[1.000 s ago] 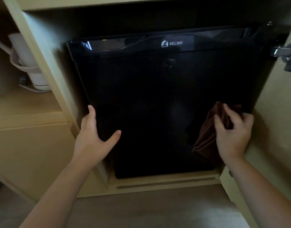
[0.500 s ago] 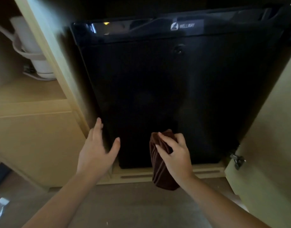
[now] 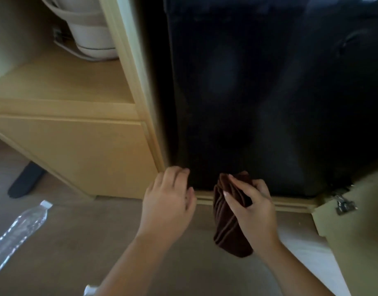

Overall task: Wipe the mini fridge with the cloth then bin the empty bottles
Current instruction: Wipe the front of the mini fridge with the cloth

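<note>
The black mini fridge [image 3: 258,99] stands inside a pale wooden cabinet, its door closed and glossy. My right hand [image 3: 254,210] grips a folded dark brown cloth [image 3: 228,229] at the fridge door's bottom edge; most of the cloth hangs below the hand. My left hand [image 3: 169,199] is at the door's lower left corner, fingers loosely curled, holding nothing. An empty clear plastic bottle [image 3: 19,229] with a white cap lies on the floor at the left. A second white cap [image 3: 90,290] peeks out by my left forearm at the bottom edge.
A white kettle [image 3: 89,28] on its base sits on the cabinet shelf [image 3: 62,82] at upper left. The open cabinet door [image 3: 354,229] with a metal hinge [image 3: 344,204] stands at the right. A dark object [image 3: 25,182] lies on the wooden floor at the left.
My right hand has brought the cloth from the door's right side down to its bottom middle. My left hand has slid down the left edge, fingers curling. The view has tilted down, showing the bottle.
</note>
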Demonstrator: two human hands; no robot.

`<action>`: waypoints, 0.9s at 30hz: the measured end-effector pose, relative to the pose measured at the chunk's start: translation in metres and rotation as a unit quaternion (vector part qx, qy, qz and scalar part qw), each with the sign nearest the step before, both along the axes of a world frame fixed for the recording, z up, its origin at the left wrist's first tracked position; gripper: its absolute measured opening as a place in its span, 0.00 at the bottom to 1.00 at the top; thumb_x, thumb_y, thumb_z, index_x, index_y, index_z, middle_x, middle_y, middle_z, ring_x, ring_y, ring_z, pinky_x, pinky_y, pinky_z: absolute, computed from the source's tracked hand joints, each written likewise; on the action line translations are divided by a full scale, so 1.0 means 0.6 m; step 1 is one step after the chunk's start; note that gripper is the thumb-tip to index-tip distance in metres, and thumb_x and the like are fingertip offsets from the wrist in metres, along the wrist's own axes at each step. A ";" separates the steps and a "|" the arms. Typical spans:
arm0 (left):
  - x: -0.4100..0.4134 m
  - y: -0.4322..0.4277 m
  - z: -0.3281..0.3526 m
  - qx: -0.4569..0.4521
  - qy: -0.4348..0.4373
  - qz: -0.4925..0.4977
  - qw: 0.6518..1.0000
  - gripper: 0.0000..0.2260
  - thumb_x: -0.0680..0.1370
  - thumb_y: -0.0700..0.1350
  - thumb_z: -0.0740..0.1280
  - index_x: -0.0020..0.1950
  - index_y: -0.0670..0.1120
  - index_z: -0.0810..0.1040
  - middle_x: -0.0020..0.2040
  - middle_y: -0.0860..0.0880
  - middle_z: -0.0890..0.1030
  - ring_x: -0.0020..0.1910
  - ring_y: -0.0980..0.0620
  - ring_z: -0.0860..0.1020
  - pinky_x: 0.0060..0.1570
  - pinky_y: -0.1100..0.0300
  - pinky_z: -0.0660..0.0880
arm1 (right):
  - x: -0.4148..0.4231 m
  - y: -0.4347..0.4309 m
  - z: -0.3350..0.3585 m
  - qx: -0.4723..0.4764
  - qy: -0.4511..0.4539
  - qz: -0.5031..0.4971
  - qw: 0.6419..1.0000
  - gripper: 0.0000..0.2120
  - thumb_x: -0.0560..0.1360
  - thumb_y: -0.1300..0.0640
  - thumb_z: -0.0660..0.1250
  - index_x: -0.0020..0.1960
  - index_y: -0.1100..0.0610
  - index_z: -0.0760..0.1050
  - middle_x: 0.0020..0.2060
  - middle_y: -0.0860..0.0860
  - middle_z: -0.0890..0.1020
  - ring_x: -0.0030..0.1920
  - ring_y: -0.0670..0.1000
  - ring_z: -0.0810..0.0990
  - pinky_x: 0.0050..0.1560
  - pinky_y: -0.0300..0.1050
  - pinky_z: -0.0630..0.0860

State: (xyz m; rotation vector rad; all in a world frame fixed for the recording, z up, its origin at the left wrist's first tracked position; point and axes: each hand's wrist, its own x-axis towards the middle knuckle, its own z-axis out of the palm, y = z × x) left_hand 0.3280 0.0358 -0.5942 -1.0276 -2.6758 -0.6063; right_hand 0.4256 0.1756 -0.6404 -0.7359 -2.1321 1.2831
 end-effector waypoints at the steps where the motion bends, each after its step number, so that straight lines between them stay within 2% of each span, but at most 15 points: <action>1: 0.006 -0.003 0.007 -0.032 -0.012 -0.009 0.999 0.17 0.70 0.44 0.70 0.58 0.41 0.77 0.53 0.44 0.79 0.50 0.45 0.78 0.46 0.52 0.75 | 0.002 -0.001 0.013 -0.003 -0.006 0.000 1.000 0.18 0.69 0.57 0.71 0.55 0.42 0.75 0.48 0.41 0.72 0.48 0.37 0.75 0.47 0.22 0.68; 4: 0.039 -0.033 0.066 -0.084 -0.089 -0.003 0.993 0.19 0.70 0.44 0.70 0.59 0.41 0.76 0.56 0.44 0.78 0.52 0.45 0.77 0.48 0.50 0.76 | 0.025 -0.025 0.088 -0.014 -0.052 -0.003 0.999 0.19 0.69 0.58 0.71 0.55 0.41 0.74 0.48 0.42 0.73 0.48 0.38 0.75 0.48 0.24 0.69; 7: 0.066 -0.069 0.144 -0.090 -0.117 0.008 0.989 0.21 0.64 0.42 0.74 0.56 0.40 0.77 0.51 0.43 0.80 0.46 0.43 0.80 0.41 0.51 0.77 | 0.054 -0.049 0.178 -0.047 -0.077 -0.033 0.995 0.19 0.69 0.60 0.72 0.55 0.42 0.76 0.50 0.46 0.74 0.48 0.39 0.75 0.49 0.25 0.69; 9: 0.074 -0.087 0.204 -0.080 -0.125 0.023 0.989 0.21 0.63 0.42 0.75 0.54 0.40 0.78 0.49 0.44 0.81 0.44 0.44 0.80 0.39 0.52 0.77 | 0.067 -0.064 0.238 -0.039 -0.104 -0.039 0.993 0.17 0.69 0.60 0.72 0.56 0.47 0.77 0.50 0.48 0.74 0.47 0.37 0.74 0.48 0.25 0.68; 11: 0.079 -0.101 0.270 -0.064 -0.138 0.043 0.987 0.19 0.64 0.41 0.74 0.54 0.40 0.79 0.48 0.45 0.81 0.43 0.44 0.80 0.39 0.52 0.77 | 0.077 -0.080 0.303 -0.050 -0.108 -0.038 0.992 0.17 0.69 0.61 0.71 0.56 0.50 0.78 0.49 0.47 0.73 0.47 0.32 0.73 0.45 0.21 0.67; 14: 0.091 -0.113 0.369 -0.046 -0.147 0.076 0.985 0.17 0.65 0.40 0.74 0.53 0.40 0.79 0.47 0.45 0.81 0.43 0.45 0.80 0.40 0.52 0.77 | 0.087 -0.100 0.401 -0.044 -0.112 -0.029 0.992 0.17 0.70 0.60 0.71 0.57 0.48 0.78 0.47 0.40 0.71 0.48 0.26 0.70 0.44 0.16 0.63; 18: 0.117 -0.126 0.501 0.005 -0.157 0.081 0.984 0.16 0.66 0.37 0.73 0.53 0.40 0.80 0.47 0.46 0.81 0.44 0.45 0.80 0.41 0.52 0.77 | 0.097 -0.118 0.537 -0.032 -0.107 -0.026 0.993 0.17 0.69 0.59 0.72 0.56 0.46 0.78 0.46 0.42 0.72 0.50 0.29 0.72 0.49 0.25 0.67; 22: 0.144 -0.153 0.619 0.064 -0.139 0.092 0.984 0.14 0.67 0.34 0.71 0.53 0.39 0.79 0.49 0.46 0.81 0.47 0.46 0.79 0.43 0.51 0.78 | 0.108 -0.125 0.659 -0.012 -0.103 -0.043 0.994 0.17 0.67 0.61 0.74 0.55 0.51 0.79 0.46 0.48 0.74 0.48 0.28 0.71 0.48 0.18 0.63; 25: 0.161 -0.169 0.696 0.073 -0.135 0.105 0.982 0.15 0.66 0.33 0.71 0.52 0.39 0.79 0.48 0.45 0.81 0.46 0.45 0.79 0.39 0.51 0.79 | 0.123 -0.135 0.748 -0.020 -0.095 -0.047 0.994 0.19 0.67 0.59 0.74 0.55 0.44 0.78 0.47 0.47 0.74 0.50 0.36 0.75 0.51 0.28 0.68; 27: 0.164 -0.183 0.742 0.066 -0.137 0.100 0.983 0.15 0.65 0.33 0.72 0.52 0.39 0.79 0.48 0.45 0.81 0.45 0.44 0.80 0.41 0.52 0.78 | 0.130 -0.147 0.805 -0.019 -0.081 -0.045 0.996 0.21 0.67 0.59 0.74 0.55 0.41 0.76 0.47 0.46 0.75 0.51 0.37 0.75 0.50 0.27 0.69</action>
